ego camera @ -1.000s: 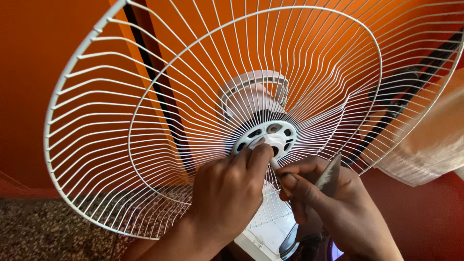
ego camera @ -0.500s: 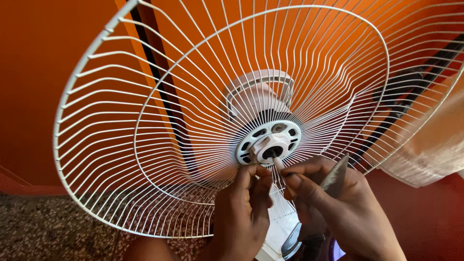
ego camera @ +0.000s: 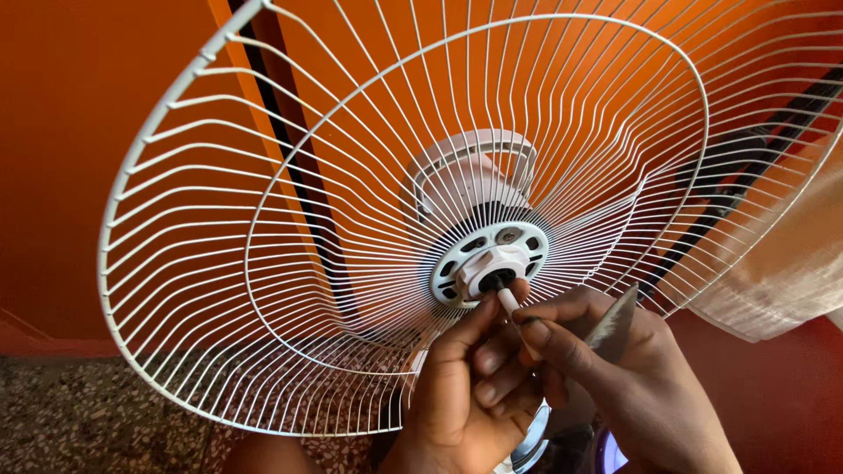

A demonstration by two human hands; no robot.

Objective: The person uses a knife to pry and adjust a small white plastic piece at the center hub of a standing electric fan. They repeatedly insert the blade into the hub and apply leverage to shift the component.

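A white wire fan guard [ego camera: 263, 263] fills the view, tilted, with a white plastic hub [ego camera: 489, 261] at its centre. Behind the hub sits the pale motor housing [ego camera: 470, 175]. My left hand [ego camera: 461, 386] is just below the hub, thumb and fingers pinching a small white stick [ego camera: 507, 299] whose tip touches the hub's dark centre hole. My right hand [ego camera: 615, 386] presses against the left from the right. It holds a thin grey pointed metal piece [ego camera: 615, 325], and its forefinger rests next to the stick.
An orange wall with a dark vertical strip [ego camera: 299, 175] stands behind the guard. A beige cloth [ego camera: 781, 272] hangs at the right. Speckled floor [ego camera: 79, 412] shows at lower left. A shiny round part [ego camera: 531, 448] is partly hidden under my hands.
My left hand has slid down off the hub, uncovering its centre. The white stick now sits at the centre hole. The guard has shifted right in view.
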